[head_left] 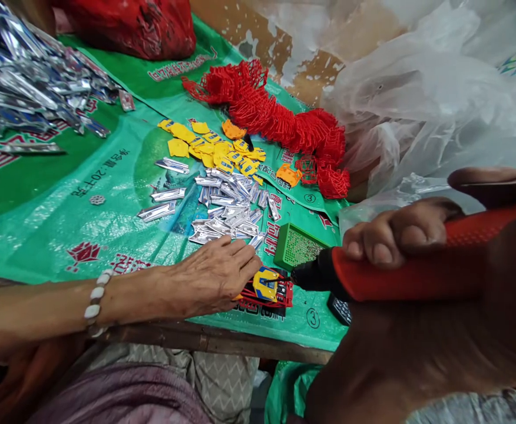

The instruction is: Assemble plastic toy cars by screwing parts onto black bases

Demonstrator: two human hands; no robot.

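Note:
My left hand [214, 274] lies on the green sheet [63, 206] near the table's front edge, its fingers closed on a small red frame with a yellow and blue cap [267, 288]. A white bead bracelet [96, 300] is on that wrist. My right hand [399, 232] is wrapped round a red-handled electric screwdriver [417, 265]. Its black tip [311, 275] touches the red frame's right side. A green grid-like piece [297, 246] lies just behind the tip.
A heap of silver metal pieces [227, 212] and yellow caps [214, 147] lie mid-table. Red frames [284, 123] pile behind them. More silver pieces [23, 76] heap at far left. A red bag [129, 23] sits at the back, clear plastic [430, 88] at right.

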